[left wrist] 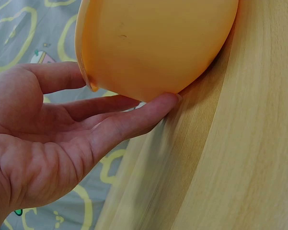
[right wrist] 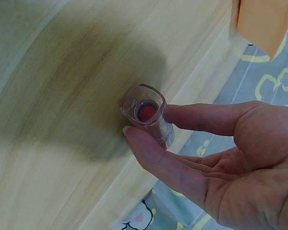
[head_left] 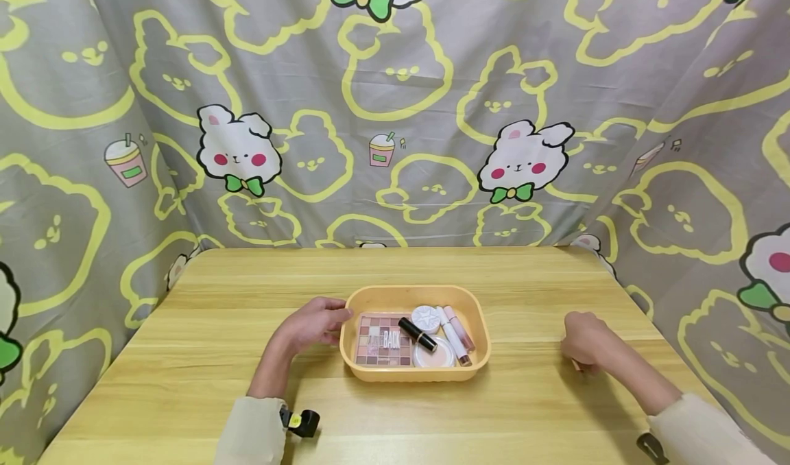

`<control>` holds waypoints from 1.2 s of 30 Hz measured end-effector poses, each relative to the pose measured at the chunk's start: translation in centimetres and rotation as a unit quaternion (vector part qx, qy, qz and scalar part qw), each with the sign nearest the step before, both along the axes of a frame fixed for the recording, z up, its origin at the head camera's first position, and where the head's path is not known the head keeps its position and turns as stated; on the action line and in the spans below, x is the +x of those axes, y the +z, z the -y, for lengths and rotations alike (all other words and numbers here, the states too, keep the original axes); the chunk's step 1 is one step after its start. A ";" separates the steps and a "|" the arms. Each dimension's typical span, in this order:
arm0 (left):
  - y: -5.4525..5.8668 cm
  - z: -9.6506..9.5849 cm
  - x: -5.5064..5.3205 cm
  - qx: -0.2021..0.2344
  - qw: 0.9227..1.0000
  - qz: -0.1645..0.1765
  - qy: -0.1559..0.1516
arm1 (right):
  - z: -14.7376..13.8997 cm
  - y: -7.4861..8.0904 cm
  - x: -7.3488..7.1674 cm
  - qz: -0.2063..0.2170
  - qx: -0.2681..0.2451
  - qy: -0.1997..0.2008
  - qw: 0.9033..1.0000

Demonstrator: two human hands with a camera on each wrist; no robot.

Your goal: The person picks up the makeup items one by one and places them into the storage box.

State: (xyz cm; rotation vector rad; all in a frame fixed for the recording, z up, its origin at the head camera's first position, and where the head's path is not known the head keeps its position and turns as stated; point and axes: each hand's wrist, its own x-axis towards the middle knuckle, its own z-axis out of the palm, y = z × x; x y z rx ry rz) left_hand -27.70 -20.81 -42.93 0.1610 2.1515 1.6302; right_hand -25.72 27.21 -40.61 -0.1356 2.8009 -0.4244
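A yellow-orange plastic basket [head_left: 415, 376] sits on the table with makeup in it. My left hand [head_left: 313, 326] holds its left end, thumb at the rim and other fingers along the outer wall [left wrist: 153, 43]. Inside are an eyeshadow palette [head_left: 373, 341], a black lipstick [head_left: 417, 335], a round compact [head_left: 434, 353], a white round case with a star [head_left: 426, 319] and two slim tubes [head_left: 458, 328]. To the right, my right hand [head_left: 586, 341] pinches a clear lipstick tube [right wrist: 148, 115] between thumb and fingers, close over the table. Red shows in its end.
The light wooden table [head_left: 395, 424] runs back to a grey patterned curtain [head_left: 395, 197], which also hangs along both sides. Black camera mounts [head_left: 302, 422] sit at both wrists, by the cream sleeves [head_left: 249, 431].
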 end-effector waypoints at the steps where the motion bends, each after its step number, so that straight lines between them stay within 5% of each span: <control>1: 0.0 0.0 0.0 -0.001 1.000 -0.001 0.001 | 0.0 0.0 0.0 0.000 0.000 0.000 1.000; 25: -0.1 0.1 -0.1 -0.006 1.000 -0.003 -0.002 | 0.1 -0.4 -0.1 -0.023 -0.003 0.007 1.000; 36: -0.1 0.0 -0.1 -0.008 1.000 -0.002 0.001 | 0.9 0.0 -0.3 -0.086 -0.004 0.013 0.996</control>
